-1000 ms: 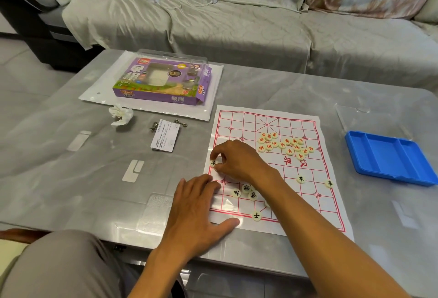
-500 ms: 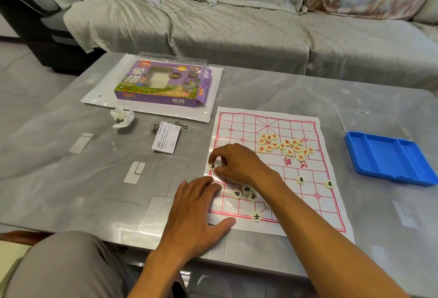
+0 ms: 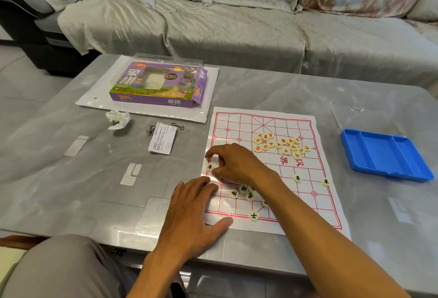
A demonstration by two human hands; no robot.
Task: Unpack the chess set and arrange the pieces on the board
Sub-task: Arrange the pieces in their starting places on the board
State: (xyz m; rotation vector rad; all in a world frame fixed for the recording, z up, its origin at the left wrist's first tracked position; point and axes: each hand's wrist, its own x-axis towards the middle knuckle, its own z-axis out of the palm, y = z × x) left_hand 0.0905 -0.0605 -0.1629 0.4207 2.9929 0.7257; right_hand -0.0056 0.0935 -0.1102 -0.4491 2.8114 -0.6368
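Note:
A white paper board (image 3: 308, 205) with a red grid lies on the grey table. My right hand (image 3: 233, 164) reaches across to the board's left edge, with its curled fingertips around a cream disc piece with a black character (image 3: 209, 167). My left hand (image 3: 194, 212) lies flat, pressing down the board's near left corner. A cluster of several red-character pieces (image 3: 280, 145) sits mid-board. Black-character pieces lie scattered on the near half: three together (image 3: 243, 192), one (image 3: 253, 215) on the near line, and two (image 3: 297, 178) to the right.
The purple chess box (image 3: 158, 89) rests on a clear plastic bag at the back left. A crumpled tissue (image 3: 117, 118), a leaflet (image 3: 163, 141) and small metal hooks lie left of the board. A blue tray (image 3: 384, 154) sits right. A sofa stands behind the table.
My right hand stays at the board's left edge on the same black piece, shifting it only slightly. My left hand keeps pressing the corner.

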